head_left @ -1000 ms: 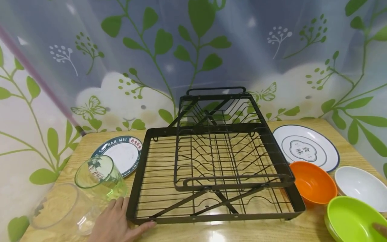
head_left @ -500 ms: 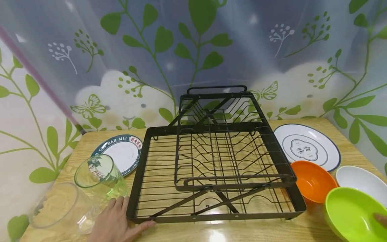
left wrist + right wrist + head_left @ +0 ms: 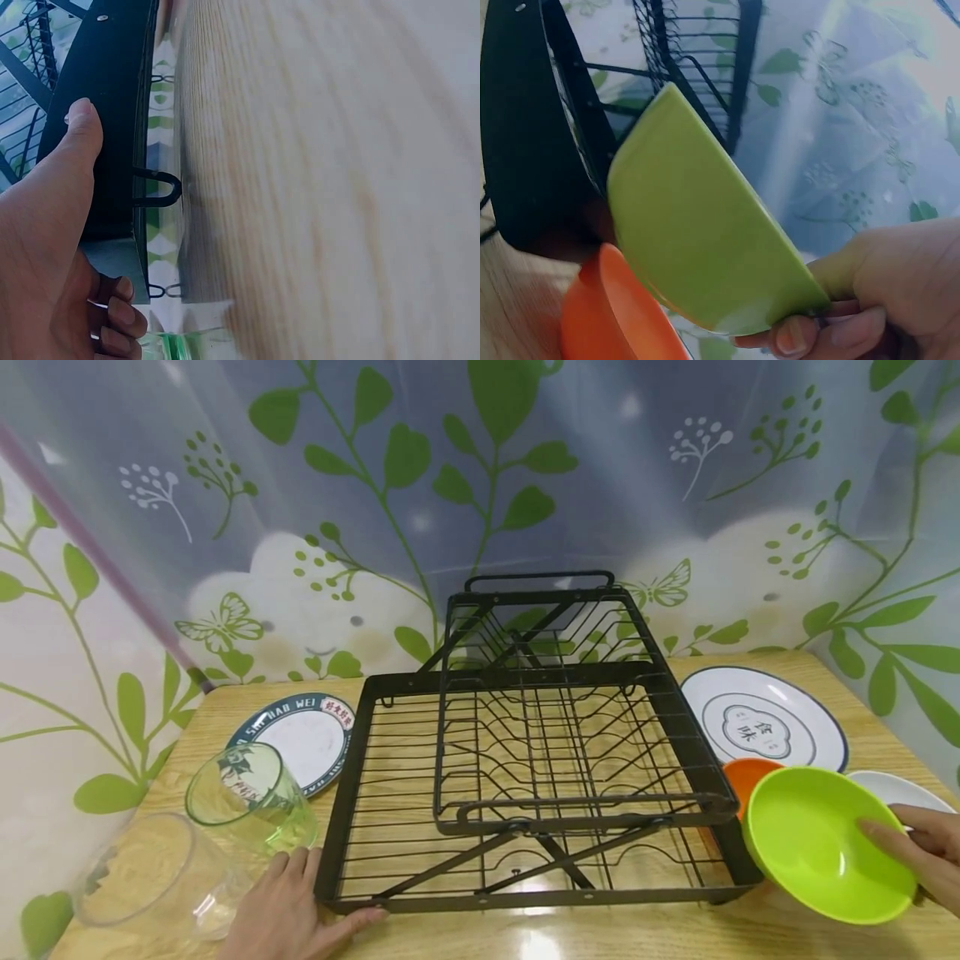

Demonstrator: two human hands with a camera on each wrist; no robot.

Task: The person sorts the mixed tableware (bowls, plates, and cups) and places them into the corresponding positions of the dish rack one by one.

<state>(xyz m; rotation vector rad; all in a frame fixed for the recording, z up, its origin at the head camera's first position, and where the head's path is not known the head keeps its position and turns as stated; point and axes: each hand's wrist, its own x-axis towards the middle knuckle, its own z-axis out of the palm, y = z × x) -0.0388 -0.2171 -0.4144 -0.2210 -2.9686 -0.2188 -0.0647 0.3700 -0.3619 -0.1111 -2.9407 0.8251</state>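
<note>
A black two-tier dish rack (image 3: pixel 540 902) stands in the middle of the wooden table. My left hand (image 3: pixel 281 906) grips its front left corner, the thumb (image 3: pixel 84 135) lying along the front panel and the fingers (image 3: pixel 124 313) curled at the side. Tilted above the table, a lime green bowl (image 3: pixel 817 843) hangs by the rack's front right corner. My right hand (image 3: pixel 918 852) pinches its right rim, thumb inside and fingers underneath, as the right wrist view also shows. Behind the green bowl, an orange bowl (image 3: pixel 742 777) is partly hidden.
A white bowl (image 3: pixel 903 789) and a large white plate (image 3: pixel 795 718) are on the right. At left lie a green-rimmed plate (image 3: pixel 300 747), a green glass cup (image 3: pixel 277 814) and a clear cup (image 3: pixel 142 885). A patterned curtain (image 3: pixel 360 552) hangs behind the table.
The green bowl has been lifted and carried left toward the rack, now covering much of the orange bowl. More of my right hand has come into view. My left hand stays in place.
</note>
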